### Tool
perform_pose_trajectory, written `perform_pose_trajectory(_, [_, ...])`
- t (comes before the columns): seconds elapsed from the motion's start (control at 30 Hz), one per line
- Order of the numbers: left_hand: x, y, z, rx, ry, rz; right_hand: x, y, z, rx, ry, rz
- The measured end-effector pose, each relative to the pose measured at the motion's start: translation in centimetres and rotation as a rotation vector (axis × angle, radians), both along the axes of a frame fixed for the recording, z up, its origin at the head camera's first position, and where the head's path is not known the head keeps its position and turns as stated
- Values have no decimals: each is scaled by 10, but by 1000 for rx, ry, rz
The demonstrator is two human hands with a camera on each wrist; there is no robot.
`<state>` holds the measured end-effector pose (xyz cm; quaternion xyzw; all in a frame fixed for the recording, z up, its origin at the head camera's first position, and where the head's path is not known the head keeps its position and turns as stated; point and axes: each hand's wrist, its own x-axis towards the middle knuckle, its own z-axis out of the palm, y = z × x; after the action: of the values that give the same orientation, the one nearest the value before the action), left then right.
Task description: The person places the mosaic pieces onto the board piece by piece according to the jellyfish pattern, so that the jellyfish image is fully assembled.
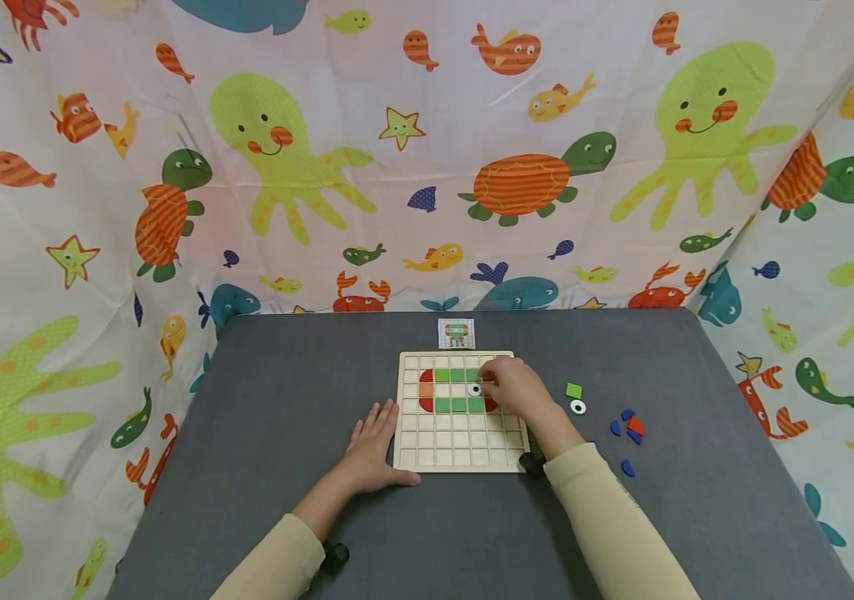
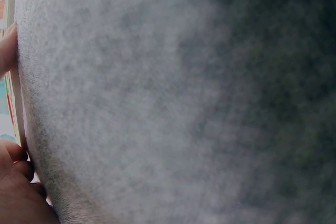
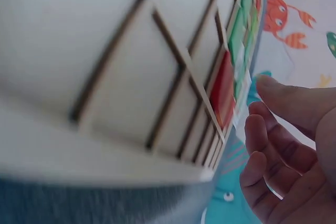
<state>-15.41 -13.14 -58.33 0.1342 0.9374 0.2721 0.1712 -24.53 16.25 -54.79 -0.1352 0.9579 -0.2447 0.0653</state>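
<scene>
A pale wooden grid board (image 1: 427, 450) lies on the table with coloured pieces in its cells: green squares (image 1: 458, 405), an orange piece (image 1: 427, 390) and red rounded corner pieces (image 1: 426, 406). My left hand (image 1: 372, 454) rests at the board's lower left corner, fingers spread along the left edge and thumb at the front edge. My right hand (image 1: 516, 387) is over the board's upper right part, fingertips beside a white ring with a dark centre (image 1: 475, 389). In the right wrist view the thumb and bent fingers (image 3: 257, 127) show nothing between them; their contact with the board cannot be told.
A small picture card (image 1: 456, 333) lies behind the board. Right of it are a green square (image 1: 573, 390), a white ring (image 1: 578, 407), a red piece (image 1: 636, 426) and several blue pieces (image 1: 627, 467). A patterned curtain (image 1: 427, 233) hangs behind the grey table (image 1: 307, 375).
</scene>
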Motion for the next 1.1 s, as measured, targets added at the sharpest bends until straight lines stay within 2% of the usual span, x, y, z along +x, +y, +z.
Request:
perform_pose_trajectory(0.3, [0,-1,-3,-4,3,-7,13,35,18,1,20,-82])
perform_pose_trajectory(0.53, [0,0,0,-4,5,-8,31,73,15,-46,77,-147])
perform_pose_trajectory(0.77, [1,0,0,-7,2,0,43,108,7,-45,90,-183])
perform_pose_trajectory(1.1, [1,0,-1,5,4,-6,54,135,-1,-64,-23,-209])
